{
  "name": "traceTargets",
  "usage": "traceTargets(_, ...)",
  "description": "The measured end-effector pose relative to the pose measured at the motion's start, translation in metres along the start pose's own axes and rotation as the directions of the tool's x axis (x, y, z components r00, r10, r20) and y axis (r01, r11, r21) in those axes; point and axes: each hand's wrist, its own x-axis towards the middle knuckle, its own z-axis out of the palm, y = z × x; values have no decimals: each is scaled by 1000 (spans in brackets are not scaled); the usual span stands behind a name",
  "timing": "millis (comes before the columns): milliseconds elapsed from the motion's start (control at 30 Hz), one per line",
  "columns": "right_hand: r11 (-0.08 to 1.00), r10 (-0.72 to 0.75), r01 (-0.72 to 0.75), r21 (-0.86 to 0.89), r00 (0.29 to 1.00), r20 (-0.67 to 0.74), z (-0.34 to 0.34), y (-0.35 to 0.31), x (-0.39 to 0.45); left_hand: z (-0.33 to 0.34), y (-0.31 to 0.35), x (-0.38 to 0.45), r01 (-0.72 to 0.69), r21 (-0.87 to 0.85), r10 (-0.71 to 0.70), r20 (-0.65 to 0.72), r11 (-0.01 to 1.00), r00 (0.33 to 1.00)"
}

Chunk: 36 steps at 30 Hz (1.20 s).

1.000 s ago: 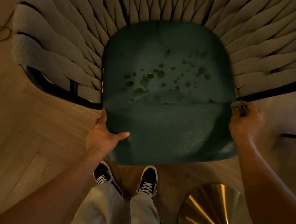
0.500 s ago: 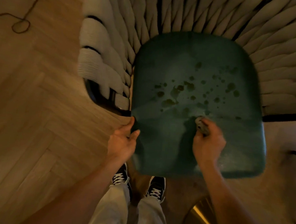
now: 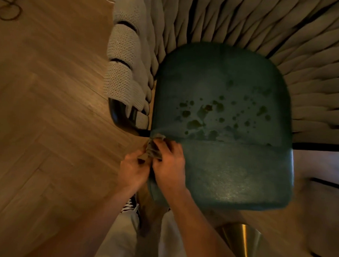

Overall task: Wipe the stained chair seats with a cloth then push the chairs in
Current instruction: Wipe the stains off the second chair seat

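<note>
While the dark stains (image 3: 203, 114) lay unwiped across the middle of the green seat (image 3: 230, 169), you held the cloth (image 3: 154, 149) bunched at its front left edge. Your left hand (image 3: 132, 169) and right hand (image 3: 170, 166) both pinched the cloth, apparently readying it. Wiping had not begun; the next move called for carrying the cloth onto the stains. No writing was readable.

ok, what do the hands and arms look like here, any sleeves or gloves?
Both bare: no gloves, rings, watch or wristbands visible on the left hand or right hand. No sleeves show on either forearm up to the frame edge. Lower down, light-coloured trousers and a dark sneaker with white laces.
</note>
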Motion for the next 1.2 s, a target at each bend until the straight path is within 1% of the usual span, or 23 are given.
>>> traceTargets(67,1000,-2,2,-23,1000,-15,-12,13,2,6,7,-6,-40,10,40,-18,999,999)
traceTargets(133,999,30,-32,-31,999,-39,-28,30,2,13,16,-11,-95,93,101,-57,991,993)
traceTargets(200,994,98,-100,-38,994,-57,-50,52,2,19,25,-12,-131,179,148,-84,975,985)
traceTargets(300,967,238,-245,-66,967,-93,-87,98,2,27,33,-8,-109,240,141,-121,965,983)
traceTargets(400,931,342,-355,-91,931,-129,-124,146,2,32,35,-5,-86,274,135,-168,958,976)
traceTargets(500,882,452,-467,-59,876,-167,-161,185,4,34,35,-5,-48,271,105,-198,961,974)
traceTargets(600,851,491,-517,-90,845,-214,-190,219,8,35,35,-5,-35,290,99,-211,956,973)
traceTargets(667,816,538,-574,-74,799,-269,-204,236,12,35,36,-4,-13,292,80,-220,956,972)
traceTargets(767,758,626,-651,29,715,-311,-212,249,18,34,39,-4,9,276,55,-224,961,973)
traceTargets(867,719,672,-688,98,653,-349,-203,248,21,31,42,-3,23,263,39,-228,964,973)
traceTargets(900,714,674,-693,98,642,-366,-199,244,22,29,43,-2,29,253,30,-228,967,973)
traceTargets(967,724,656,-687,72,652,-380,-190,234,23,26,44,0,33,213,15,-220,977,975)
traceTargets(1033,752,631,-656,74,682,-369,-180,220,24,23,44,1,42,160,-9,-205,986,979)
traceTargets(1100,792,594,-604,86,732,-333,-168,200,21,22,45,0,66,121,-41,-194,990,980)
traceTargets(1200,864,501,-498,80,830,-245,-139,162,14,22,44,0,67,76,-53,-178,995,983)
